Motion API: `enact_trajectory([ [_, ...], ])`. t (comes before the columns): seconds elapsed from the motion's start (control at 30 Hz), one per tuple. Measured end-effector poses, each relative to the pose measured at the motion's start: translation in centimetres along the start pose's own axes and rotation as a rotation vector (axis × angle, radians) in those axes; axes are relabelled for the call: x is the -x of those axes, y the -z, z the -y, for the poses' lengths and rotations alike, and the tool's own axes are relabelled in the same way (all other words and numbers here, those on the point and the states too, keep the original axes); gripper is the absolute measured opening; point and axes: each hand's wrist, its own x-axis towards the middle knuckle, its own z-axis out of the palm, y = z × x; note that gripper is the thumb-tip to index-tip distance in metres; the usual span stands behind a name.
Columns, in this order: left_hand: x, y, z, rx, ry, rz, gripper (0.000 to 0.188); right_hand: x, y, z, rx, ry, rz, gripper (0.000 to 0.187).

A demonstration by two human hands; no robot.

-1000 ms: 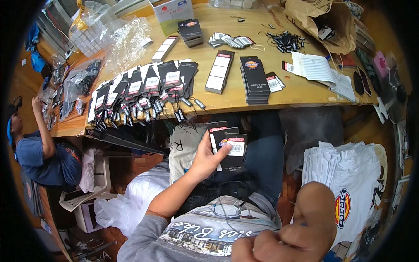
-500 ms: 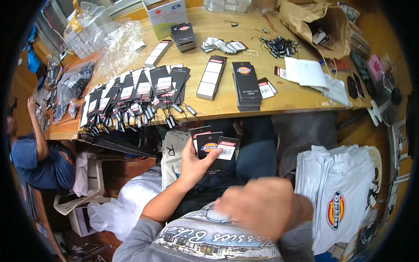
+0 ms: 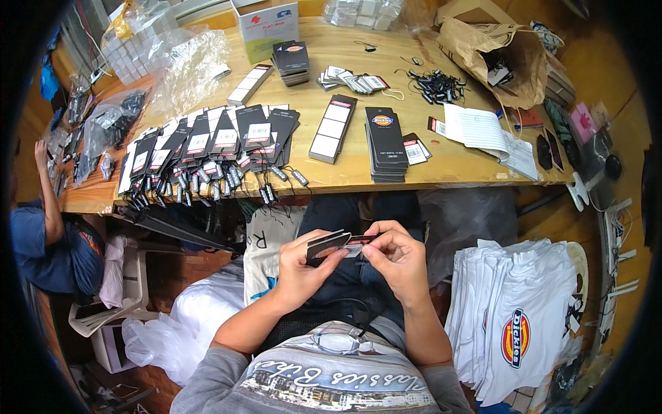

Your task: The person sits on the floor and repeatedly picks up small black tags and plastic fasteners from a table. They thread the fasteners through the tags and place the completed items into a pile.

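Observation:
My left hand [image 3: 298, 276] holds a small set of black hang tags [image 3: 323, 247] over my lap, thumb on top. My right hand [image 3: 402, 261] pinches the right end of the same set, near a smaller tag with a white label [image 3: 354, 251]. The tags are tilted nearly edge-on, and whether a string is between my right fingertips is too small to tell. A dark cord [image 3: 363, 312] hangs below the hands. Ahead on the table are a stack of black tags [image 3: 386, 148], a narrow stack of white-labelled tags [image 3: 334, 129] and small barcode tags [image 3: 415, 149].
Overlapping tags with strings [image 3: 214, 141] line the table's front edge at left. Behind are a heap of black string fasteners [image 3: 438, 87], a box [image 3: 267, 31] and a paper bag [image 3: 476, 52]. White shirts [image 3: 507, 310] are piled at right. Another person [image 3: 58, 252] sits at far left.
My right hand has come up from in front of my chest to the tags and now grips their right end. My left hand has tilted the tags from face-up to nearly edge-on.

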Motion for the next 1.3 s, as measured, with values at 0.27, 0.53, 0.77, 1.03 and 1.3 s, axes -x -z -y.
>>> enact_trajectory([
  [0.27,0.0,-0.1,0.5,-0.003,-0.148,0.031,0.017,0.1,0.1,-0.1,-0.108,-0.043,0.058,0.004],
  [0.53,-0.2,0.0,0.4,0.067,-0.079,0.101,0.019,0.2,-0.3,0.1,-0.185,-0.121,0.025,0.004],
  [0.77,0.0,-0.3,0.8,0.091,-0.087,0.125,0.022,0.1,-0.1,0.2,-0.153,-0.155,0.037,0.004],
  [1.03,-0.2,0.1,1.2,0.072,-0.092,0.238,0.022,0.0,-0.2,-1.2,-0.196,-0.034,0.011,0.005],
  [1.3,0.7,-0.4,1.1,0.268,0.050,0.352,0.028,-0.2,0.4,-1.6,0.180,0.253,-0.135,0.006],
])
